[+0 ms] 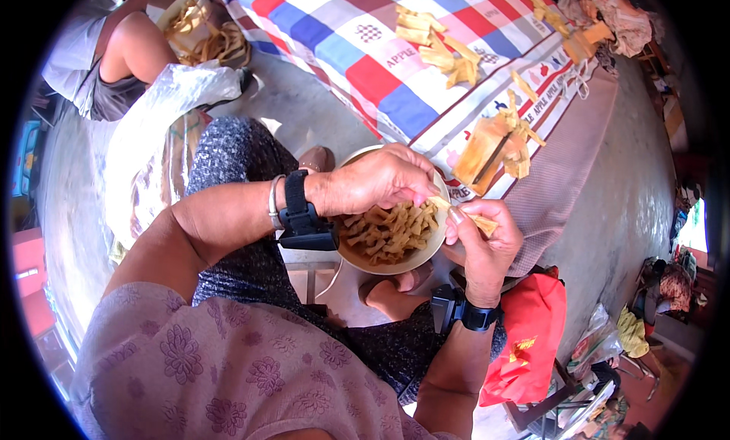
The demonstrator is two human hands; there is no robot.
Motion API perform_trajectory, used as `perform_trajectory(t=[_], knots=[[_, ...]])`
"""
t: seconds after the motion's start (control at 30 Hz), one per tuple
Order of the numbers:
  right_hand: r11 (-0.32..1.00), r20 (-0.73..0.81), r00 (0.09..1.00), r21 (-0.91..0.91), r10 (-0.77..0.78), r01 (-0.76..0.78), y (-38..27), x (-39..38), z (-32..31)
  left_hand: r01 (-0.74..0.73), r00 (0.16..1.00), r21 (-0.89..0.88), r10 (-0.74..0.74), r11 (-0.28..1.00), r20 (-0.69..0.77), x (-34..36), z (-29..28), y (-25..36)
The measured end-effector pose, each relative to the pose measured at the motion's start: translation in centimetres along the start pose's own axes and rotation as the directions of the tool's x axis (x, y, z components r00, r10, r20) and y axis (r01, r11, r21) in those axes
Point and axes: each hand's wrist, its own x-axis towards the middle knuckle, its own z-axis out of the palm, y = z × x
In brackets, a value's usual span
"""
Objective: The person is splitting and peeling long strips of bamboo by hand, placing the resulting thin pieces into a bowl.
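Note:
My left hand and my right hand meet over the right side of a round, pale bowl. Pinched between the fingertips of both is a flat, pale yellow strip; its far end sticks out past my right thumb. I cannot tell what it is made of. Many short, folded or knotted yellowish-brown pieces fill the bowl. My left wrist and hand cover part of its rim.
Ahead stands a surface under a checked cloth, bearing loose yellow strips and a wooden block with a dark-bladed knife. Another person's knee shows far left, near a clear plastic bag. A red bag hangs right.

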Motion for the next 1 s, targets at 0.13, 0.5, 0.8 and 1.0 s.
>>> perform_trajectory(t=[0.13, 0.5, 0.8, 1.0], knots=[[1.0, -0.019, 1.0, 0.023, 0.009, -0.008, 0.2, 0.4, -1.0, 0.013, 1.0, 0.018, -0.013, 1.0, -0.013, 1.2, 0.5, 0.4], [0.993, -0.251, 0.966, 0.116, 0.056, -0.028, 1.9, 5.6, -4.5, -0.14, 0.955, 0.179, 0.181, 0.974, -0.235, 9.4, 2.1, 0.7], [0.996, -0.253, 0.965, -0.05, 0.063, -0.078, 3.6, 7.0, -4.8, -0.141, 0.9, 0.584, 0.349, 0.799, -0.26, 11.2, 1.4, -1.7], [0.943, -0.166, 0.985, -0.331, -0.034, -0.023, 3.5, 4.0, -5.2, -0.087, 0.935, 0.637, 0.283, 0.766, -0.212, 7.9, 2.1, -0.9]])
